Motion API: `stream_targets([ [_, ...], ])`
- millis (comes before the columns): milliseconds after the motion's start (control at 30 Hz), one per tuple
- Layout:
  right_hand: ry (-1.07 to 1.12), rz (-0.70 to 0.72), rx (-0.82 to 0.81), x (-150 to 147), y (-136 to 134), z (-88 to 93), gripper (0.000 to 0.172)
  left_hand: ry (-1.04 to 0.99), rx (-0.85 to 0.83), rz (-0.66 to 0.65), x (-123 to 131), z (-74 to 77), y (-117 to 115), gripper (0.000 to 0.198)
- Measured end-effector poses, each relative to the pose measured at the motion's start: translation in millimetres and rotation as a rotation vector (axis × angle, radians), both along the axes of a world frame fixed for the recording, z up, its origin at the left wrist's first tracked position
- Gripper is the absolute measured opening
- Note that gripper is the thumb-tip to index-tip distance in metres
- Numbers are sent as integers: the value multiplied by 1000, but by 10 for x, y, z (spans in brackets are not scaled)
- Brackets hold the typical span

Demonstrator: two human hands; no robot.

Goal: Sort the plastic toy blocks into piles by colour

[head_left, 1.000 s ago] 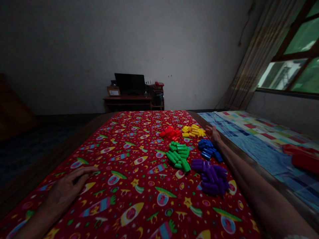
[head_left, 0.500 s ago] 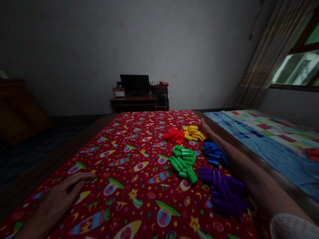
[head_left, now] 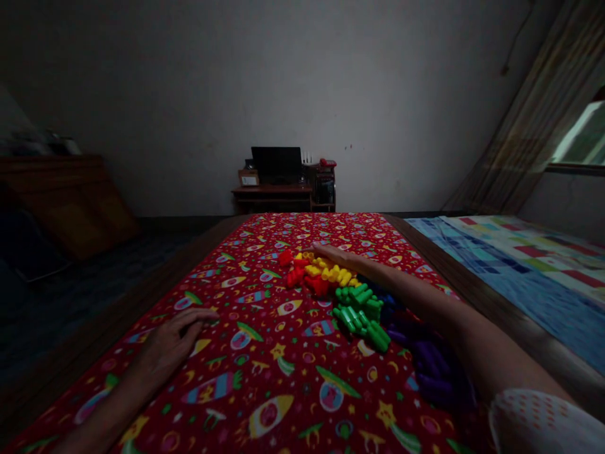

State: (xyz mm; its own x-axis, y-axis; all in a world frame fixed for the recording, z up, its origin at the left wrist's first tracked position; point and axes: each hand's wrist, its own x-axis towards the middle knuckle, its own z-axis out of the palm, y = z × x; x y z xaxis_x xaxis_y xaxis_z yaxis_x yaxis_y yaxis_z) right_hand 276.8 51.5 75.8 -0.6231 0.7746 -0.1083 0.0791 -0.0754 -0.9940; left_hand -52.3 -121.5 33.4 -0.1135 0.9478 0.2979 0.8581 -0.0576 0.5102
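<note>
My right hand (head_left: 333, 253) reaches across the cloth, fingers stretched out, its side against a pile of short yellow plastic tube pieces (head_left: 335, 273). The yellow pieces lie among and against red pieces (head_left: 296, 275) of similar shape. Nearer to me is a heap of green pieces (head_left: 362, 315). Along my right forearm lie blue pieces (head_left: 387, 304), partly hidden by the arm, and purple pieces (head_left: 432, 366) in its shadow. My left hand (head_left: 182, 334) rests on the cloth at the left, fingers extended, holding nothing.
A red cloth (head_left: 255, 391) printed with rockets covers the wooden table (head_left: 437, 258). On the right lies a blue, patchwork-patterned surface (head_left: 529, 277). A small desk with a monitor (head_left: 276, 165) stands against the far wall, and a wooden cabinet (head_left: 70, 208) at the left.
My right hand has swept left, pushing the yellow pieces into the red ones, which have spread leftward. My right forearm now covers part of the blue pieces. The view has turned slightly left.
</note>
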Motion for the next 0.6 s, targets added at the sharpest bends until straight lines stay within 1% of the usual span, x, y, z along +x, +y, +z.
stream_targets([
  [100, -69, 184, 71, -223, -249, 90, 39, 0, -13, -28, 30, 20, -20, 41],
  [133, -53, 215, 104, -239, -312, 140, 40, -5, -10, -33, 44, 30, -29, 41],
  [167, -20, 213, 140, -216, -358, 198, 39, -10, -8, -37, 59, 40, -36, 41],
  [200, 19, 168, 171, -147, -388, 256, 37, -16, -5, -37, 73, 48, -43, 40],
  [233, 53, 82, 191, -31, -406, 309, 34, -22, -3, -39, 83, 52, -46, 40],
  [300, 85, -175, 205, 338, -436, 365, 30, -37, 1, -41, 92, 44, -43, 39],
  [333, 79, -305, 196, 577, -469, 354, 30, -43, 5, -41, 91, 33, -36, 39],
  [367, 51, -409, 210, 838, -524, 312, 31, -48, 8, -42, 86, 19, -24, 38],
  [400, 0, -484, 241, 1107, -606, 240, 33, -51, 11, -41, 80, 3, -10, 38],
  [467, -147, -601, 324, 1609, -842, 25, 41, -52, 22, -32, 71, -27, 18, 37],
  [533, -296, -631, 403, 1982, -1117, -224, 53, -50, 30, -30, 74, -43, 37, 37],
  [600, -384, -621, 454, 2175, -1336, -429, 62, -48, 36, -36, 85, -41, 39, 38],
])
